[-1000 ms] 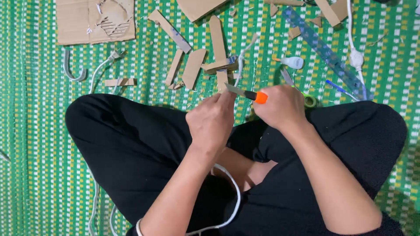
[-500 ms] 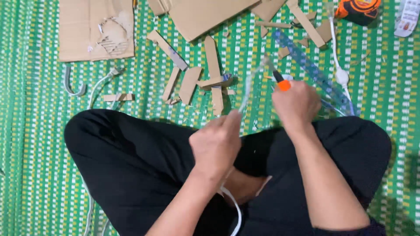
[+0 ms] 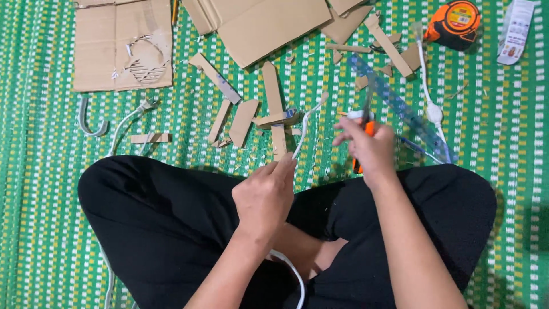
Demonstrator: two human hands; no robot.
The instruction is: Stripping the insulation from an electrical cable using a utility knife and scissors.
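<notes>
The left hand (image 3: 264, 197) is pinching a thin white cable (image 3: 305, 127) near its free end, which is rising over the cardboard scraps (image 3: 274, 109) on the green mat (image 3: 34, 171). The right hand (image 3: 369, 147), just beside, is gripping an orange-handled cutter (image 3: 362, 129). The cable is looking light, limp and slippery; holding close to the tip is judged steadiest.

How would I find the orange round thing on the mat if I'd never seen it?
Start at the green woven mat and look to its top right corner. There, past the cardboard scraps, lies the tape measure, beside a white packet. It alone is chunky, rounded, orange and black.
</notes>
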